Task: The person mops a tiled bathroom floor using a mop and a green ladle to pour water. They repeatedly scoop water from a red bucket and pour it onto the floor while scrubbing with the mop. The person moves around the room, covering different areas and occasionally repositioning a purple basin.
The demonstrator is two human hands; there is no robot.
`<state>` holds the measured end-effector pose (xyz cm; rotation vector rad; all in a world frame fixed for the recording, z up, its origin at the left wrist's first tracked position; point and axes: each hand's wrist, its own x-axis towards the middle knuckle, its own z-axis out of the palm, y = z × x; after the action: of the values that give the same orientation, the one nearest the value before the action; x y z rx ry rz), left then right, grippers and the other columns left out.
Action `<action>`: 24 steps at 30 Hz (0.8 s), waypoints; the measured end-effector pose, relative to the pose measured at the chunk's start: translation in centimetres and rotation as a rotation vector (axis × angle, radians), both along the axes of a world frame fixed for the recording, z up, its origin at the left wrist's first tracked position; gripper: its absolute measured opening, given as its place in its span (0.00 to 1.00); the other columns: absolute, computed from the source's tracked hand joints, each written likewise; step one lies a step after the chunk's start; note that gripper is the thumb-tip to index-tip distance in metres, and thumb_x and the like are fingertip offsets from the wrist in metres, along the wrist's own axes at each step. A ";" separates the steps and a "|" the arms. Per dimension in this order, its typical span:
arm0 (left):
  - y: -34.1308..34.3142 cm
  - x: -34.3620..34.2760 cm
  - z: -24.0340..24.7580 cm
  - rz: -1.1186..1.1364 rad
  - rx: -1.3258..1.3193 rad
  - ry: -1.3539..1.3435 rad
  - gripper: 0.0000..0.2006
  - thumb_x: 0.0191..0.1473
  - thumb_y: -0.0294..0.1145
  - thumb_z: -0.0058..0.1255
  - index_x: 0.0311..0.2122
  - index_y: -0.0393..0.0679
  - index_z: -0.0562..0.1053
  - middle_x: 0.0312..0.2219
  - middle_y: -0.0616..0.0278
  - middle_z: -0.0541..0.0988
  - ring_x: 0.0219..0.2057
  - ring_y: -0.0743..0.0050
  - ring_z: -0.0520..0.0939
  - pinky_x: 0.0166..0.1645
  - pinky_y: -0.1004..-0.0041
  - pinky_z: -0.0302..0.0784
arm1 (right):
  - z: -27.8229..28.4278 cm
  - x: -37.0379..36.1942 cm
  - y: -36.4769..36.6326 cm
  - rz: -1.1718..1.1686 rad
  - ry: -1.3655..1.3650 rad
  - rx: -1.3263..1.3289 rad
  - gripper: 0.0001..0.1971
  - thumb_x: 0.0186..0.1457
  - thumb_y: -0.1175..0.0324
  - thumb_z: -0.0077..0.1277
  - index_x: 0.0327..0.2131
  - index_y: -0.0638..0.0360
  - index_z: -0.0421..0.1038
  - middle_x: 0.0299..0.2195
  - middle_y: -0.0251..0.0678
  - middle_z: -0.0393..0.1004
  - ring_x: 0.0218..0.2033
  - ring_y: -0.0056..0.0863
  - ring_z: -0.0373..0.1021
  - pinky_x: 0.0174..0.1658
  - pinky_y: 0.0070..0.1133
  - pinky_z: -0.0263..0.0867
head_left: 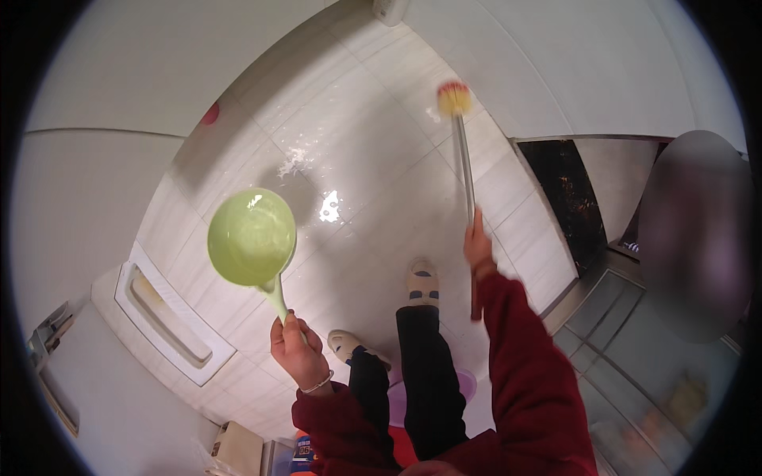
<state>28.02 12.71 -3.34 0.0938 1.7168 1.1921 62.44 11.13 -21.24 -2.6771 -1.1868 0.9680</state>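
Observation:
My left hand [298, 349] grips the handle of a light green plastic water dipper [252, 236]. The dipper's round bowl faces up over the floor, with a bright glint inside; how much water it holds, if any, I cannot tell. In my right hand [479, 244] is a long-handled scrub brush [467, 170], held partway along its metal-looking shaft. Its round head of yellow and red bristles [454, 98] points away from me, close to the foot of the pale wall or cabinet on the far right. The bristles look slightly blurred.
Wet, glinting pale tiles [381, 170] form the floor. My feet wear beige slippers [423, 282]. A pink-purple basin [468, 386] sits behind my legs. Glass-fronted shelving [627, 373] stands right, a white recessed frame [171, 321] left, a small pink object [210, 113] far left.

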 end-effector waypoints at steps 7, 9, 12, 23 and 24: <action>-0.4 2.0 -1.0 -0.242 -0.007 -0.043 0.08 0.51 0.28 0.42 0.35 0.35 0.67 0.15 0.70 0.64 0.08 0.90 0.56 0.11 0.86 0.47 | 5.2 2.7 -8.9 0.135 0.058 -0.001 0.27 0.56 0.67 0.34 0.58 0.50 0.41 0.31 0.59 0.69 0.26 0.54 0.67 0.30 0.39 0.64; -0.6 3.5 -0.4 -0.297 -0.061 -0.040 0.08 0.51 0.27 0.41 0.34 0.34 0.68 0.14 0.71 0.63 0.09 0.90 0.56 0.11 0.85 0.48 | 6.3 5.6 -2.1 0.008 0.007 -0.032 0.27 0.55 0.67 0.36 0.58 0.50 0.40 0.27 0.57 0.69 0.29 0.54 0.66 0.31 0.39 0.63; -1.2 5.6 1.0 -0.377 -0.125 -0.074 0.07 0.49 0.27 0.42 0.33 0.35 0.68 0.13 0.71 0.62 0.08 0.90 0.56 0.11 0.85 0.48 | 5.7 6.7 -5.3 -0.004 -0.031 0.008 0.27 0.55 0.68 0.36 0.58 0.46 0.41 0.27 0.55 0.70 0.29 0.52 0.67 0.32 0.38 0.63; -5.3 8.5 6.6 -0.829 -0.257 -0.113 0.12 0.49 0.31 0.45 0.37 0.33 0.69 0.14 0.71 0.66 0.11 0.88 0.63 0.14 0.84 0.55 | 14.4 7.1 -9.6 -0.068 0.016 -0.225 0.25 0.56 0.64 0.34 0.57 0.44 0.42 0.28 0.57 0.70 0.32 0.54 0.67 0.37 0.40 0.62; -5.7 9.2 6.4 -0.870 -0.266 -0.123 0.12 0.49 0.31 0.45 0.37 0.33 0.69 0.13 0.71 0.66 0.11 0.88 0.63 0.14 0.84 0.56 | 12.4 9.2 -8.4 -0.078 0.004 -0.143 0.25 0.56 0.63 0.33 0.57 0.44 0.42 0.29 0.57 0.70 0.32 0.55 0.67 0.38 0.40 0.62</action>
<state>37.24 7.06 3.07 0.5325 1.4550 0.3173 71.66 2.69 -8.80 -2.8051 -1.0405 1.0853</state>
